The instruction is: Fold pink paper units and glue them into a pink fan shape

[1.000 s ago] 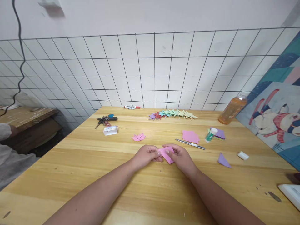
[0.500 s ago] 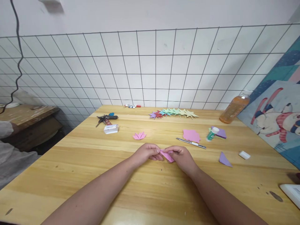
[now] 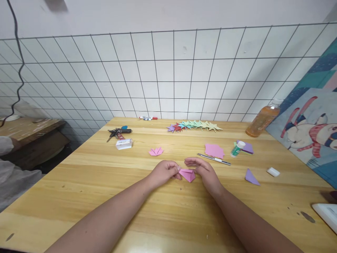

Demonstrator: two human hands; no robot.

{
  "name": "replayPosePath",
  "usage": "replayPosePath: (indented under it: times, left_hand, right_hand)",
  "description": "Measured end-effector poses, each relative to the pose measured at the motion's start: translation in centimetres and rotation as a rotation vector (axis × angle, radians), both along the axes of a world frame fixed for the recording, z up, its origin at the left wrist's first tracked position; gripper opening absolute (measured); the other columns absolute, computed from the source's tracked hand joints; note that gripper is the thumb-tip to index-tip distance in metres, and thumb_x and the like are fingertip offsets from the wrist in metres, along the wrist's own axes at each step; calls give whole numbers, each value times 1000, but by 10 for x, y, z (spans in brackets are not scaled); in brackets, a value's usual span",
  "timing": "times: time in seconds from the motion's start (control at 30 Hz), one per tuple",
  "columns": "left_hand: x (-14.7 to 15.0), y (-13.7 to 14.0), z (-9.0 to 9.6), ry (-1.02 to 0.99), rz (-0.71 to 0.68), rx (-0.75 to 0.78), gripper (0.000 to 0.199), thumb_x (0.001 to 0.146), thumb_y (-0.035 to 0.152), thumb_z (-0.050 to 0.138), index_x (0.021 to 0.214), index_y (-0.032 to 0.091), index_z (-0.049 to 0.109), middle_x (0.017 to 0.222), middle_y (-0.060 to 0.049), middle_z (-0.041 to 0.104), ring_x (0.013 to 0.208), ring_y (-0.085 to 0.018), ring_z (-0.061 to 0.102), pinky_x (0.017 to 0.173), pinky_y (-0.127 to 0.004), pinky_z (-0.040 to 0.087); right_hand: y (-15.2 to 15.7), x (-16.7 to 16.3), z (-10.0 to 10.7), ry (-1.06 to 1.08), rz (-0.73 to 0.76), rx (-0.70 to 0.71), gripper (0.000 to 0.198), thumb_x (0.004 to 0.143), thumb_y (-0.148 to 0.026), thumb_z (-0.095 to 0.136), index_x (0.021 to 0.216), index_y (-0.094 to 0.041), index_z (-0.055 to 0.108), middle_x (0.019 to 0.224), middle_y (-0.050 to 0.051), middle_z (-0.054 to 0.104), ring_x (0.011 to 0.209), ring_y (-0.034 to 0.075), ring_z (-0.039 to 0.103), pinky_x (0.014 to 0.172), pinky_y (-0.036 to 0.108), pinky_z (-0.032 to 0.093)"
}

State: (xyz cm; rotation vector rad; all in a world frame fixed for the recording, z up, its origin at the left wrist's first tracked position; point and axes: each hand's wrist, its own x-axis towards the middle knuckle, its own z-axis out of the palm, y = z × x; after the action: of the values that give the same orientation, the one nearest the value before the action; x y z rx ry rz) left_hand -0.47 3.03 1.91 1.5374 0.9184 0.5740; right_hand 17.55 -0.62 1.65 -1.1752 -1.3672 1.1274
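Note:
My left hand (image 3: 167, 171) pinches the left corner of a folded pink paper (image 3: 187, 175) between thumb and fingers, just above the table. Creases and a narrow flap show along its upper edge. Right of the paper, my right hand (image 3: 204, 172) has its fingers stretched out and holds nothing; whether its thumb touches the paper's edge I cannot tell. Beyond my left hand lies a pink folded paper piece with several points (image 3: 156, 151). A stack of pink paper (image 3: 214, 150) and a utility knife (image 3: 214, 159) lie beyond my right hand.
A chain of coloured folded-paper stars (image 3: 195, 125) lies near the wall. At the right are a glue bottle (image 3: 237, 149), purple papers (image 3: 246, 147), a purple triangle (image 3: 252, 177), an eraser (image 3: 273, 172) and a drink bottle (image 3: 263, 118). Keys (image 3: 119, 132), a small box (image 3: 124, 143) and markers (image 3: 148, 118) lie left.
My right hand has let go of the pink paper and its fingers have straightened away from it. More of the paper's folded face shows. My left hand keeps its pinch.

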Motion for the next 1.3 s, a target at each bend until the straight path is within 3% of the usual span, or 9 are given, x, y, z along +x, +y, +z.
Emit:
replayPosePath:
  times: [0.17,0.3,0.47,0.63,0.9,1.3]
  left_hand:
    - [2,-4,0,70,-22,140,35,78,44,47,73,13,64,70,-6,67,64,-14,59,62,-22,43]
    - [1,-4,-1,103,-33,178,35,79,42,45,76,13,65,72,-5,67,65,-14,59,62,-21,43]
    - [0,-4,-2,159,-23,268,32,79,41,46,75,15,65,72,-4,67,67,-14,59,63,-21,42]
    - [0,-4,-5,136,2,244,28,76,39,52,79,15,65,74,-5,67,69,-15,59,61,-22,43]
    - [0,-1,-8,122,35,199,27,76,37,50,77,15,66,72,-4,67,68,-15,60,64,-22,44]
    - [1,-5,-4,290,38,462,24,78,35,48,78,19,66,72,-1,66,65,-14,56,60,-22,39]
  right_hand:
    - [-2,-3,2,-354,12,7,28,80,-38,45,82,-21,67,77,2,67,73,16,59,63,25,43]
    - [-1,-3,-2,-437,50,-4,31,80,-39,44,71,-20,66,60,-1,61,55,13,53,50,21,38]
    - [-1,-3,-3,-500,33,44,29,81,-37,44,70,-22,66,58,-1,60,52,12,50,49,21,35]
    - [-4,-5,3,-639,42,184,28,81,-31,44,67,-23,67,57,0,62,56,13,50,52,23,33]
    - [-2,-2,-2,-573,1,79,22,77,-32,49,77,-25,69,69,0,67,59,14,54,53,23,36]
    - [-4,-7,-3,-677,-48,91,18,74,-31,51,68,-25,66,60,-2,64,53,13,51,48,22,31]
